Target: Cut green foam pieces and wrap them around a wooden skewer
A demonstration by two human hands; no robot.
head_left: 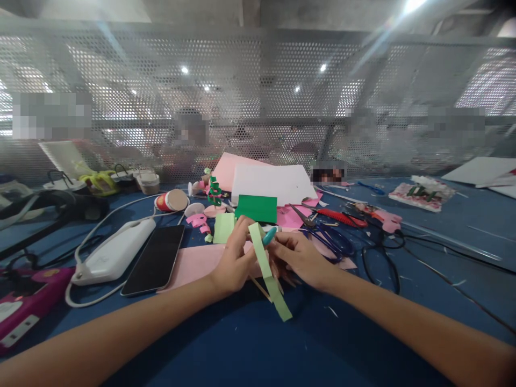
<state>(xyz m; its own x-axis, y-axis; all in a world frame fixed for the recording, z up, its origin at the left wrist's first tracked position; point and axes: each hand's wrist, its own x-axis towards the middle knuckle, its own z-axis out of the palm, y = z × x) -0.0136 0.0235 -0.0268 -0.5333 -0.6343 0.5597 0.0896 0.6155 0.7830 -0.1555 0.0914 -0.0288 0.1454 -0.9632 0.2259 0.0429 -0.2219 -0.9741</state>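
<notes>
Left hand (231, 263) is closed, pinching the light green paper strip (271, 279) near its upper end. The strip slants down toward me, lower end free over the blue counter (242, 355). Right hand (300, 258) is closed around a teal-tipped tool (269, 235), its tip touching the strip's top. A pink sheet (193, 263) lies under my left hand, with a black phone (155, 259) just beside it.
</notes>
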